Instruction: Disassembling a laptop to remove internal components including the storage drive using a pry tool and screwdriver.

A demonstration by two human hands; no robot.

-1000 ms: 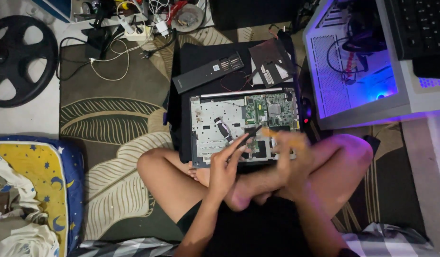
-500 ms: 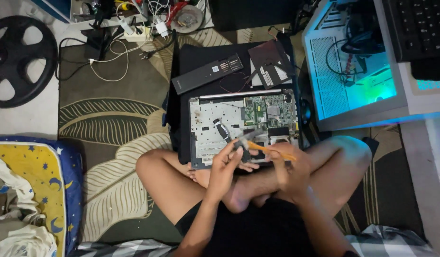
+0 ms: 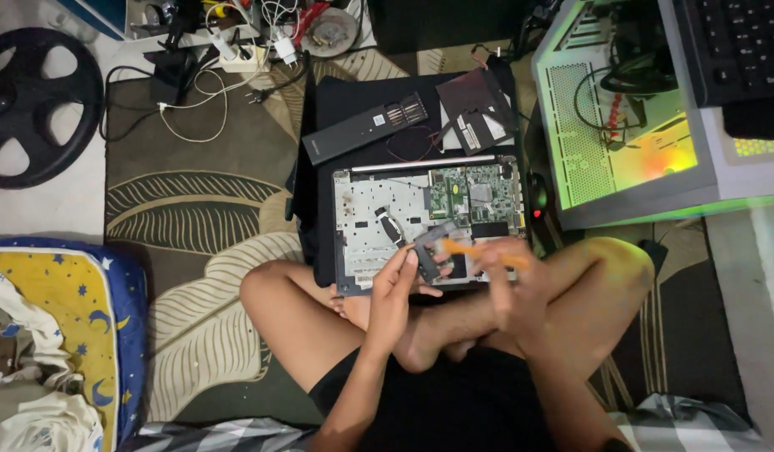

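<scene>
A small grey drive-like part [image 3: 430, 251] is pinched in the fingers of the left hand [image 3: 393, 289] above the opened laptop [image 3: 379, 222], its long axis running from 11 to 5 o'clock. An orange tool [image 3: 475, 251] is gripped by the blurred right hand [image 3: 508, 280], at 3 o'clock from the part, its tip nearly touching. Since half a second ago, the part has been raised slightly.

Dim room, lit mostly by a glowing computer case [image 3: 630, 125]

We see green-yellow light spilling from the case at upper right — it tints the floor nearby. Our right hand [image 3: 508, 272] smears with motion blur, the left hand [image 3: 395, 289] stays sharper; the lower edges fall into shadow — slight wide-angle stretch there.
</scene>
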